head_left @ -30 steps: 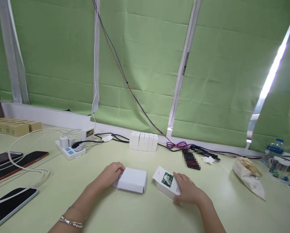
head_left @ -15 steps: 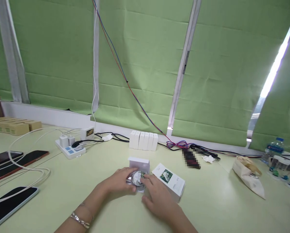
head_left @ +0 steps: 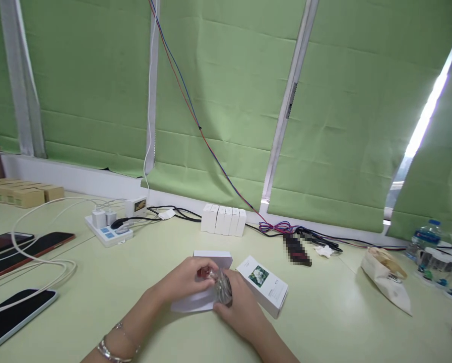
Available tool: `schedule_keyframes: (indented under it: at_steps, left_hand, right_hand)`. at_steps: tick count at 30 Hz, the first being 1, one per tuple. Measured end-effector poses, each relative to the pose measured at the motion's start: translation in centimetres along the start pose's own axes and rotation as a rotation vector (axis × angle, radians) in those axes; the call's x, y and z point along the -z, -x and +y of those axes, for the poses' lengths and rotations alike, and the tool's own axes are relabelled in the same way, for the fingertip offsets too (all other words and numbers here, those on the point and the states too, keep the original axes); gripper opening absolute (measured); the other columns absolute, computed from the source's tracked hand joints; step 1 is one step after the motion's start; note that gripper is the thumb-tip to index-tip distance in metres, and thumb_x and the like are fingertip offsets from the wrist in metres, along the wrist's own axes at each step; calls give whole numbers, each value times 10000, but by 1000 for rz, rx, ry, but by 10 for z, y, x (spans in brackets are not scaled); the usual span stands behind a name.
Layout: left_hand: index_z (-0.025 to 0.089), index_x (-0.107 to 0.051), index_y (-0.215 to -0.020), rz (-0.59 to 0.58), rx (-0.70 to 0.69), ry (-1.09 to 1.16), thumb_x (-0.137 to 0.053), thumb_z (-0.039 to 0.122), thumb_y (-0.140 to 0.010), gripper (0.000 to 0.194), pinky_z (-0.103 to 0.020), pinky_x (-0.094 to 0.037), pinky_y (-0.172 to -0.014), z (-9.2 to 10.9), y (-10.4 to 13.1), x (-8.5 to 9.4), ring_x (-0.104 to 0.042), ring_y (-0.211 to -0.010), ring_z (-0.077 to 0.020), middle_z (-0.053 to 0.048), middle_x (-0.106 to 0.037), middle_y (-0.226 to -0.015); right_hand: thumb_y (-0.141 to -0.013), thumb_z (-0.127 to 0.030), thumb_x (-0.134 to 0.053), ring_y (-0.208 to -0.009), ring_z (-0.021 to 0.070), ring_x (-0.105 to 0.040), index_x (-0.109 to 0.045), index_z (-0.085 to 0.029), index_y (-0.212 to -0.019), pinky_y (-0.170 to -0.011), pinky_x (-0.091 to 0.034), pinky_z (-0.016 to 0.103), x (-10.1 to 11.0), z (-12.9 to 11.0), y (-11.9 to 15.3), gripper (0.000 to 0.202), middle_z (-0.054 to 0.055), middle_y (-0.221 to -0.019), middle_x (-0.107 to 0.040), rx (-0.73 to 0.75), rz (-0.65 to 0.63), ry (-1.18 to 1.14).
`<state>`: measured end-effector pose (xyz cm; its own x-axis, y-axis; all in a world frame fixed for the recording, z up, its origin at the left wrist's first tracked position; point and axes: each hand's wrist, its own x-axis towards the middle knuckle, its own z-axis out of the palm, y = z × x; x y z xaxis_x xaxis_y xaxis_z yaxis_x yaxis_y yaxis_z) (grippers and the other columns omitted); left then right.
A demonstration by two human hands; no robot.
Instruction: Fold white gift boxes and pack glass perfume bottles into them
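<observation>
My right hand [head_left: 241, 302] is wrapped round a small clear, greyish round container [head_left: 223, 288], holding it above the table. My left hand [head_left: 195, 277] is closed at the container's left side, with a small reddish thing between its fingers, too small to name. Beneath and behind the hands lies an opened white box [head_left: 212, 257], its pale flap spread toward me on the left. Right of my right hand a closed white box with a flower picture [head_left: 265, 285] lies tilted on the table.
Small white boxes [head_left: 222, 220] stand in a row at the back. A power strip [head_left: 110, 233], phones [head_left: 17, 317] and white cables are on the left. Black cables, a cloth pouch [head_left: 386, 280], a water bottle [head_left: 426, 237] and clear cups are on the right.
The round container has tipped up and now sits in my right hand. My left hand has moved slightly left and holds the reddish thing. The opened box's pale flap now shows on the left.
</observation>
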<state>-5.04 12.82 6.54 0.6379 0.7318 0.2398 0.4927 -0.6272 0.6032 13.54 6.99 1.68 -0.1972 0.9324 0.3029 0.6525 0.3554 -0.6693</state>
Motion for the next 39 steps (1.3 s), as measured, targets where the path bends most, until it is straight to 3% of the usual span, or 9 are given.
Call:
schedule_keyframes:
  at_steps: [5, 11, 14, 17, 20, 22, 27, 33, 39]
  left_hand:
    - [235, -617, -1057, -46, -7, 84, -639, 228, -672, 385, -268, -433, -797, -4, -4, -11, -562, -932, -211, -26, -608, -1070]
    - [167, -641, -775, -95, 51, 92, -650, 241, -639, 155, -254, -417, -626, -9, -3, -9, -563, -700, -184, 3, -626, -734]
    - [156, -633, -869, 69, 26, 183, -673, 377, -656, 309, -284, -456, -699, -9, 0, 10, -592, -780, -215, -35, -665, -845]
    - [153, -577, -1005, 405, 54, 296, -624, 499, -686, 473, -311, -480, -752, -18, 2, 32, -612, -874, -252, -81, -665, -981]
    - [176, -531, -1072, 718, 328, 74, -526, 542, -742, 493, -313, -478, -759, -40, 3, 45, -610, -916, -262, -89, -650, -1041]
    - [172, -533, -1086, 776, 525, -114, -499, 504, -765, 463, -333, -467, -761, -56, 4, 49, -606, -919, -282, -101, -657, -997]
    - [123, -560, -1101, 654, 612, -217, -536, 396, -757, 440, -361, -457, -697, -85, 7, 44, -627, -835, -333, -137, -677, -832]
    - [189, -565, -1128, 507, 534, -237, -545, 316, -751, 398, -321, -457, -739, -91, 0, 30, -631, -930, -301, -101, -690, -1004]
    - [182, -506, -1254, 518, 511, -256, -507, 290, -758, 508, -347, -420, -906, -94, -9, 25, -567, -1064, -276, -107, -596, -1141]
  right_hand:
    - [-810, -158, -463, -987, 199, -581, -469, -209, -1178, -857, -431, 321, 3, 0, 1, 372, 54, -1097, -621, 46, -31, -254]
    - [-818, -275, -543, -1035, 196, -563, -336, -195, -1203, -909, -403, 341, 6, 9, 2, 445, 63, -1136, -621, 24, -159, -455]
    - [-775, -255, -596, -1161, 208, -500, -356, -214, -1269, -993, -339, 355, 7, 10, 5, 551, 62, -1243, -573, 25, -220, -306]
    - [-769, -255, -600, -1267, 228, -385, -451, -231, -1288, -1057, -266, 360, 8, 3, 7, 541, 61, -1333, -497, 85, -269, -70]
    - [-809, -270, -566, -1246, 239, -371, -469, -262, -1301, -1065, -244, 381, 6, -5, 8, 502, 52, -1290, -519, 183, -289, 70]
    - [-826, -285, -554, -1193, 251, -397, -485, -286, -1285, -1038, -271, 407, 3, -7, 9, 465, 51, -1239, -537, 210, -276, 132]
    - [-841, -321, -550, -1131, 260, -416, -566, -302, -1190, -988, -321, 421, 0, -3, 9, 349, 53, -1188, -522, 201, -229, 178]
    - [-859, -286, -522, -1103, 250, -434, -611, -261, -1058, -969, -332, 419, 4, -3, 9, 220, 63, -1133, -522, 150, -173, 196]
    - [-874, -231, -478, -1023, 231, -470, -602, -236, -934, -910, -368, 395, 3, -2, 6, 138, 54, -1055, -540, 113, -117, 213]
